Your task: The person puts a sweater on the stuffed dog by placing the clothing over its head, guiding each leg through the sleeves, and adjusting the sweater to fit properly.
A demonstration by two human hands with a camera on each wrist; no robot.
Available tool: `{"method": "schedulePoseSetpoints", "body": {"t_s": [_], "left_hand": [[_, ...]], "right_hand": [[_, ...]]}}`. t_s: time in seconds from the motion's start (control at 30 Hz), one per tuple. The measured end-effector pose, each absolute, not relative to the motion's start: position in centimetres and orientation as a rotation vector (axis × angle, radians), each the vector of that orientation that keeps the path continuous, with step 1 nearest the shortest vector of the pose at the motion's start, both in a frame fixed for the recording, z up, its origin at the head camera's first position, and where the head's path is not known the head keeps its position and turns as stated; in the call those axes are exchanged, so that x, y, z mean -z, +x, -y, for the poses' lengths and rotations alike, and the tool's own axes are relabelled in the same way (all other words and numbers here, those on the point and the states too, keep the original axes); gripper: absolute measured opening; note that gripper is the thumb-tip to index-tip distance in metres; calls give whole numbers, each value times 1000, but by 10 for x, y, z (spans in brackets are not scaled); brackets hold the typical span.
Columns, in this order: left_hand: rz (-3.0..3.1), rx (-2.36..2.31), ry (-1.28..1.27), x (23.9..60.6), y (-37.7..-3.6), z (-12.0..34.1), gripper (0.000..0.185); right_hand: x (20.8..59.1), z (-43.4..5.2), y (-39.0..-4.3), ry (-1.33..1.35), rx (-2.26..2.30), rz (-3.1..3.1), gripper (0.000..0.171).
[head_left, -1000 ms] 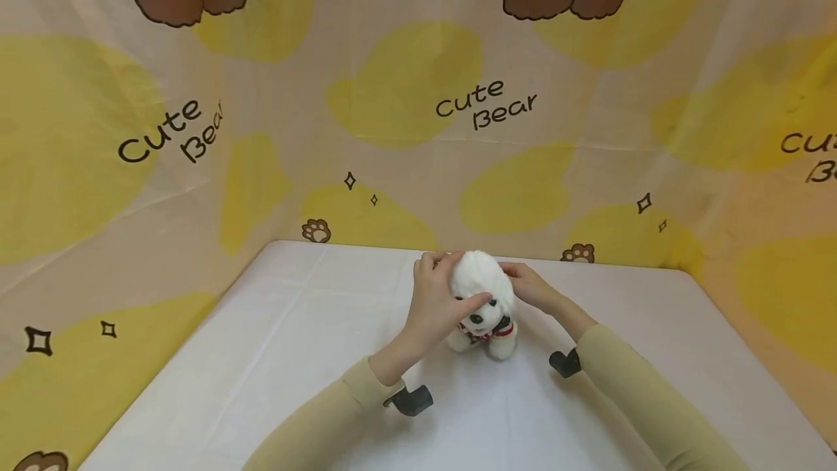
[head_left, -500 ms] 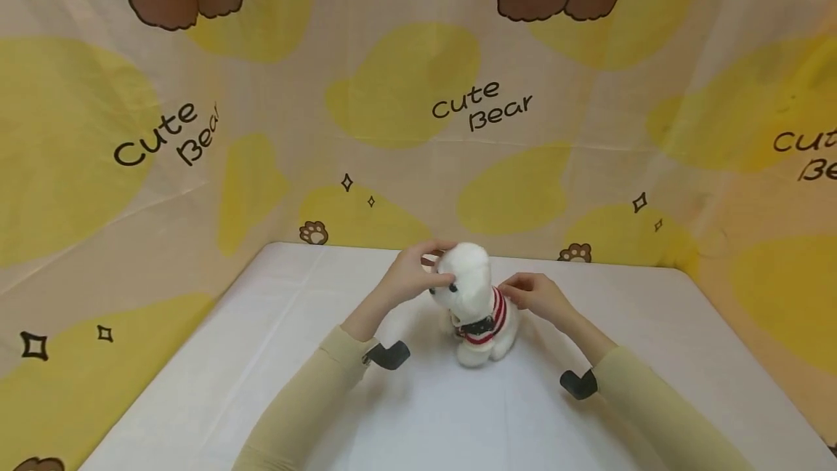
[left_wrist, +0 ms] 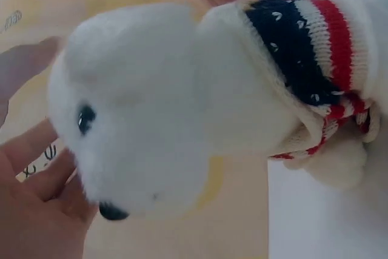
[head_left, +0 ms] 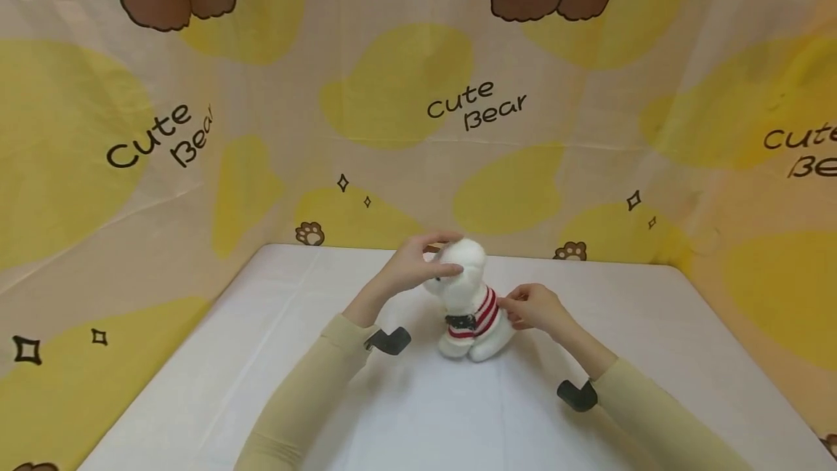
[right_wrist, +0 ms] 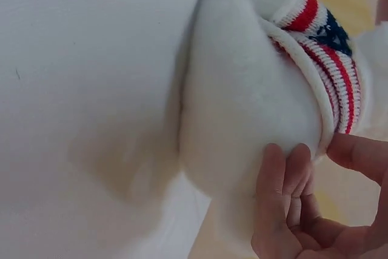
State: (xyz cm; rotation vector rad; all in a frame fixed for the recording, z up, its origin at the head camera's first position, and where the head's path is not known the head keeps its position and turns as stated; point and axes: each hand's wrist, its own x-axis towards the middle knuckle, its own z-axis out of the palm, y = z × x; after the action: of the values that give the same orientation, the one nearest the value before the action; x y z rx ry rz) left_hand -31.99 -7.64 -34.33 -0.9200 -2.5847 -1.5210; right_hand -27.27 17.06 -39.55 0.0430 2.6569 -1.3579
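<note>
A white plush dog [head_left: 458, 296] sits on the table, seen from its side with its face toward the left. It wears a knitted sweater [head_left: 485, 315] in red, white and navy. My left hand [head_left: 412, 267] holds the head, thumb across the near side and fingers over the far side. In the left wrist view, the black eye [left_wrist: 86, 118] and nose [left_wrist: 113, 211] show beside that hand. My right hand [right_wrist: 309, 210] is at the dog's back, thumb at the sweater's rear hem [right_wrist: 324, 131] and other fingertips touching the white fur; its index finger is partly hidden.
The white table [head_left: 418, 413] reaches to a printed cloth backdrop [head_left: 392, 107] with bear figures and lettering. Black wrist mounts [head_left: 390, 341] stick out under both sleeves.
The plush dog has turned from facing the camera to facing left. My left hand has gone left with the head; my right hand has lowered slightly along the back.
</note>
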Motion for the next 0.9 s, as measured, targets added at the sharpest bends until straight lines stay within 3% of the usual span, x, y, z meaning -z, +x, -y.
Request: {"method": "schedulePoseSetpoints", "body": {"t_s": [0.33, 0.57, 0.9], "left_hand": [[2671, 1001, -1019, 339, -314, 61, 69], [2663, 1001, -972, 343, -312, 63, 68], [2601, 1318, -959, 347, -314, 74, 68]], "right_hand": [[402, -172, -273, 8, 1236, -2848, 27], [417, -185, -263, 133, 1056, -2918, 28], [413, -181, -250, 150, 1335, -2594, 30]]}}
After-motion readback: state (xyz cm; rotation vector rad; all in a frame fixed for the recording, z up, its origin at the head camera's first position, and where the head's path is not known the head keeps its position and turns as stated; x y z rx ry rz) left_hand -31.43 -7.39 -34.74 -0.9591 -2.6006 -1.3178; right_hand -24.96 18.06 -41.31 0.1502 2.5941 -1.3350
